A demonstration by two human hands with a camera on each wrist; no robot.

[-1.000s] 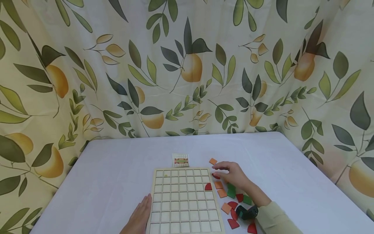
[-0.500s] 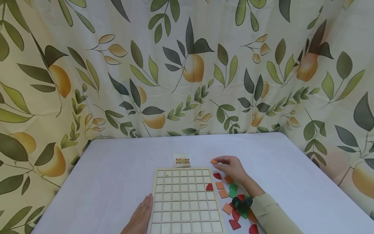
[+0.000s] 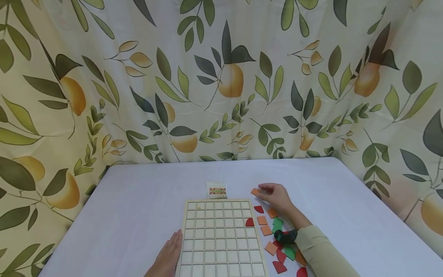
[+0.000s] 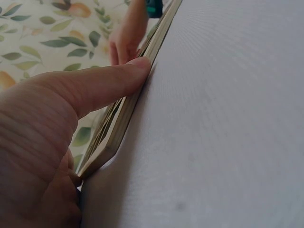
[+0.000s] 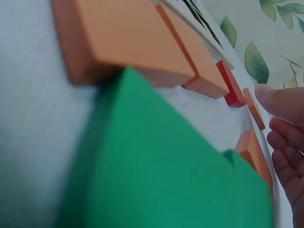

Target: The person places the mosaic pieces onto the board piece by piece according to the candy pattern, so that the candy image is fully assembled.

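Observation:
My right hand (image 3: pixel 278 198) is at the far right of the board, pinching an orange square tile (image 3: pixel 255 191) by its near side. In the right wrist view the thumb tip meets that orange tile (image 5: pixel 254 109); the index finger is hidden. My left hand (image 3: pixel 167 250) lies along the left side of a pale wooden grid board (image 3: pixel 209 233), fingers straight. Seen from the left wrist, the thumb of the left hand (image 4: pixel 95 90) rests on the board's edge (image 4: pixel 124 114). A red quarter-circle tile (image 3: pixel 249 222) sits in a cell near the board's right edge.
A small pattern card (image 3: pixel 217 191) lies behind the board. Right of the board are loose orange tiles (image 3: pixel 262 220), green tiles (image 3: pixel 277 224) and red quarter-circles (image 3: pixel 279 267). A black wrist device (image 3: pixel 285 237) hangs over some of them. A patterned curtain (image 3: pixel 221 96) stands behind the white table.
My right hand has reached away from me, past the red tile, to the far orange tile and taken it between its fingers. My left hand keeps its place on the board's side.

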